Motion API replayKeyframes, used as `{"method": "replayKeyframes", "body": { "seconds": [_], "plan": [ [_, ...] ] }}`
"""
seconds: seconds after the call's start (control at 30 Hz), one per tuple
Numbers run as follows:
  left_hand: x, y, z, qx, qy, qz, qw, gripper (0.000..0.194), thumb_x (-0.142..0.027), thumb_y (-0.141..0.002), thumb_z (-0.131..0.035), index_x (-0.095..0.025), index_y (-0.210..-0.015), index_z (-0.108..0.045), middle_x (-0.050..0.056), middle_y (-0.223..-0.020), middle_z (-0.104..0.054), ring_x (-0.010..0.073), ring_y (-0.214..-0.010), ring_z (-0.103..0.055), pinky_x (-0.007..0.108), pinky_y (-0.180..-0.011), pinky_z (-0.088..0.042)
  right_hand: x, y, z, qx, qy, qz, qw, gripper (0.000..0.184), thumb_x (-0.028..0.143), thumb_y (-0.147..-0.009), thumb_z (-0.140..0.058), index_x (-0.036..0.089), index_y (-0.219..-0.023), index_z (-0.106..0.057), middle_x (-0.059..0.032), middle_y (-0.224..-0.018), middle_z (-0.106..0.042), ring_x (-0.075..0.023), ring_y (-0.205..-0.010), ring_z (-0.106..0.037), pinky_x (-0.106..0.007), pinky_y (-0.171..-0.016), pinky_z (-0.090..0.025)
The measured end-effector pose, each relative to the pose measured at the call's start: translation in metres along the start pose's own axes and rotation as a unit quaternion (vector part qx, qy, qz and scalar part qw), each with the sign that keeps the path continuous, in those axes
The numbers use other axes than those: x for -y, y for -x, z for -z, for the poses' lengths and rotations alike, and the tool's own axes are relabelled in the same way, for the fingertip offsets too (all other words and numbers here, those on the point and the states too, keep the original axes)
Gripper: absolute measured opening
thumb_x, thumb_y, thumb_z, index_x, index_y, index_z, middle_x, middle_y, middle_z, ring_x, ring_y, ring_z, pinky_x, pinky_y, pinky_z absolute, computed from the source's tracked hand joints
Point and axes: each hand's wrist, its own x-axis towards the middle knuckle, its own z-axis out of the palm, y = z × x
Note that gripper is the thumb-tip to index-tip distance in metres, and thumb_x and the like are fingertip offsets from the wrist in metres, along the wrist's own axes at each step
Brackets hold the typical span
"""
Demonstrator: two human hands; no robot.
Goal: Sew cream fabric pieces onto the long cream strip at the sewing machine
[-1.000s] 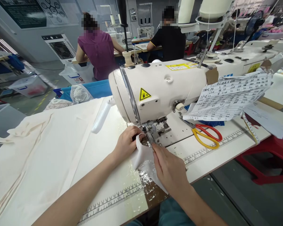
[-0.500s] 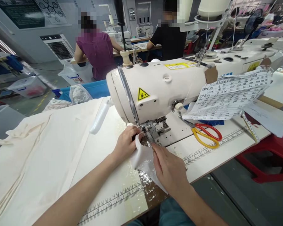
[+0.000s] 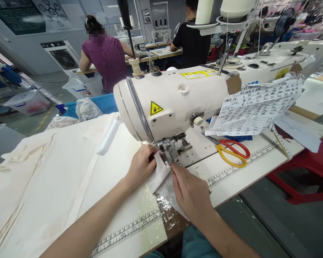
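Note:
White fabric (image 3: 159, 175) lies bunched under the head of a white sewing machine (image 3: 167, 104), partly folded over itself. My left hand (image 3: 141, 163) grips its left edge close to the needle area, fingers curled, thumb on top. On the other side, my right hand (image 3: 191, 188) pinches the right edge of the cloth beside the metal presser parts (image 3: 168, 156); its fingertips are partly hidden. A thinner, see-through part of the material hangs down under my right palm towards the table's front edge.
Scissors (image 3: 233, 152) with one red and one yellow handle lie right of the machine. Cream cloth panels (image 3: 51, 172) cover the left of the table (image 3: 123, 215). A written sheet (image 3: 254, 107) hangs off the machine arm. Two people sit at machines beyond.
The fabric between my hands has gone from an open loop to a flatter fold drawn across. Both hands stay by the needle area; the whole view has shifted slightly.

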Motion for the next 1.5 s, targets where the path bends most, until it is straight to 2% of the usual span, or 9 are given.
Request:
{"method": "replayKeyframes", "body": {
  "seconds": [0.27, 0.47, 0.57, 0.73, 0.83, 0.93, 1.07, 1.27, 1.5],
  "plan": [
    [0.000, 0.000, 0.002, -0.010, 0.017, -0.007, 1.000, 0.011, -0.017, -0.091, -0.050, -0.019, -0.085, -0.059, 0.003, -0.087, -0.066, 0.0176, -0.079, -0.062, 0.029, -0.068, -0.050, 0.001, 0.001, 0.001, 0.004, 0.013, -0.011, 1.000, 0.030, 0.010, -0.095, -0.047, 0.010, -0.121, -0.062, -0.0077, -0.093, -0.075, -0.0209, -0.071, -0.072, -0.029, -0.050, -0.050],
    [-0.004, -0.003, 0.005, -0.030, -0.087, -0.177, 0.980, 0.021, -0.003, -0.089, -0.044, -0.016, -0.091, -0.060, 0.008, -0.090, -0.066, 0.0208, -0.084, -0.059, 0.032, -0.071, -0.053, 0.001, -0.002, -0.004, 0.008, 0.038, -0.012, 0.999, 0.034, 0.006, -0.093, -0.047, 0.009, -0.123, -0.063, -0.0091, -0.092, -0.075, -0.0220, -0.067, -0.072, -0.030, -0.048, -0.048],
    [-0.008, -0.004, 0.009, 0.002, -0.109, -0.208, 0.972, 0.025, 0.000, -0.088, -0.042, -0.013, -0.094, -0.063, 0.010, -0.093, -0.065, 0.0219, -0.086, -0.058, 0.034, -0.074, -0.055, 0.004, 0.000, -0.002, 0.007, 0.054, -0.011, 0.998, 0.035, 0.005, -0.092, -0.046, 0.008, -0.123, -0.063, -0.0095, -0.088, -0.075, -0.0236, -0.063, -0.071, -0.031, -0.046, -0.047],
    [-0.015, -0.002, 0.020, 0.086, -0.090, -0.197, 0.972, 0.030, -0.001, -0.090, -0.041, -0.010, -0.102, -0.066, 0.013, -0.103, -0.064, 0.0232, -0.094, -0.058, 0.036, -0.079, -0.058, 0.008, 0.036, 0.016, -0.005, -0.011, -0.018, 1.000, 0.031, 0.011, -0.096, -0.042, 0.009, -0.123, -0.057, -0.0112, -0.097, -0.076, -0.0237, -0.075, -0.075, -0.030, -0.054, -0.053],
    [-0.024, 0.003, 0.022, 0.102, -0.132, -0.192, 0.967, 0.032, -0.003, -0.092, -0.039, -0.008, -0.107, -0.067, 0.015, -0.106, -0.063, 0.0255, -0.096, -0.056, 0.039, -0.079, -0.059, 0.005, 0.069, 0.031, 0.044, -0.098, -0.029, 0.994, 0.034, 0.011, -0.094, -0.041, 0.017, -0.127, -0.049, -0.0068, -0.097, -0.076, -0.0200, -0.074, -0.075, -0.026, -0.054, -0.053],
    [-0.036, 0.011, 0.015, 0.096, -0.184, -0.160, 0.965, 0.030, -0.008, -0.094, -0.041, -0.004, -0.107, -0.067, 0.017, -0.109, -0.063, 0.0286, -0.099, -0.055, 0.043, -0.081, -0.060, -0.001, 0.089, 0.045, 0.104, -0.124, -0.049, 0.986, 0.034, 0.009, -0.093, -0.041, 0.021, -0.124, -0.047, -0.0046, -0.092, -0.075, -0.0196, -0.074, -0.075, -0.022, -0.048, -0.051],
    [-0.047, 0.021, 0.005, 0.081, -0.216, -0.119, 0.966, 0.033, -0.009, -0.095, -0.040, 0.000, -0.116, -0.064, 0.020, -0.119, -0.062, 0.0302, -0.107, -0.055, 0.045, -0.086, -0.060, -0.006, 0.090, 0.054, 0.110, -0.128, -0.045, 0.985, 0.032, 0.008, -0.096, -0.038, 0.024, -0.121, -0.048, -0.0008, -0.086, -0.073, -0.0161, -0.064, -0.073, -0.020, -0.044, -0.049],
    [-0.042, 0.029, 0.010, 0.105, -0.156, -0.102, 0.977, 0.043, -0.011, -0.093, -0.037, 0.001, -0.128, -0.060, 0.017, -0.128, -0.063, 0.0284, -0.123, -0.054, 0.047, -0.106, -0.052, -0.013, 0.089, 0.055, 0.083, -0.104, -0.006, 0.991, 0.037, 0.007, -0.097, -0.035, 0.021, -0.129, -0.046, -0.0034, -0.093, -0.072, -0.0171, -0.074, -0.074, -0.024, -0.056, -0.056],
    [-0.041, 0.032, 0.011, 0.114, -0.139, -0.096, 0.979, 0.047, -0.017, -0.096, -0.033, -0.002, -0.133, -0.058, 0.015, -0.134, -0.061, 0.0291, -0.130, -0.050, 0.051, -0.110, -0.048, -0.012, 0.083, 0.054, 0.059, -0.061, 0.023, 0.996, 0.036, 0.006, -0.093, -0.035, 0.015, -0.125, -0.049, -0.0083, -0.096, -0.074, -0.0212, -0.075, -0.075, -0.030, -0.058, -0.060]
  ]
}}
